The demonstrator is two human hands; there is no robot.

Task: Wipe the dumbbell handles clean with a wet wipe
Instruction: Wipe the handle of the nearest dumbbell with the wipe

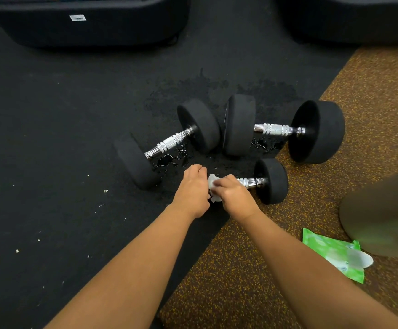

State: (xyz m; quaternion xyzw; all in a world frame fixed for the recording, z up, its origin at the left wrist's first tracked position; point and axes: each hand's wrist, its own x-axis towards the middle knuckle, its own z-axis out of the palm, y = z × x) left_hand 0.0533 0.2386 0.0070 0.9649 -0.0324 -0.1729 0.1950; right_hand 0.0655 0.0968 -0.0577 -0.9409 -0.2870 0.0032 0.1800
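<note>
- Fingers [219, 184] of the right hand [234, 194]: curled and clamped on a crumpled white wet wipe [212, 179], pressing it round the near end of a chrome handle [249, 182].
- Fingers [199, 169] of the left hand [192, 189]: bent downward just left of the wipe. What lies beneath them is hidden, so a grip cannot be confirmed.
- Small dumbbell [272, 180]: lies on the floor. Its handle runs rightward out of the right fingers to a black round head, and its other end is covered by the hands.
- Water droplets [169, 160]: scattered on the floor just beyond the left fingers.
- Left large dumbbell [169, 143]: beyond the left fingers, lying at a slant, handle bare.
- Right large dumbbell [274, 129]: beyond the right fingers, its inner head just beside the left one's head.
- Black rubber mat [50, 138]: under the left hand and the two large dumbbells' inner heads.
- Brown speckled flooring [240, 269]: to the right of the fingers.
- Green wipes packet [328, 250]: well to the right and nearer the person, on the brown flooring, with a white sheet at its edge.
</note>
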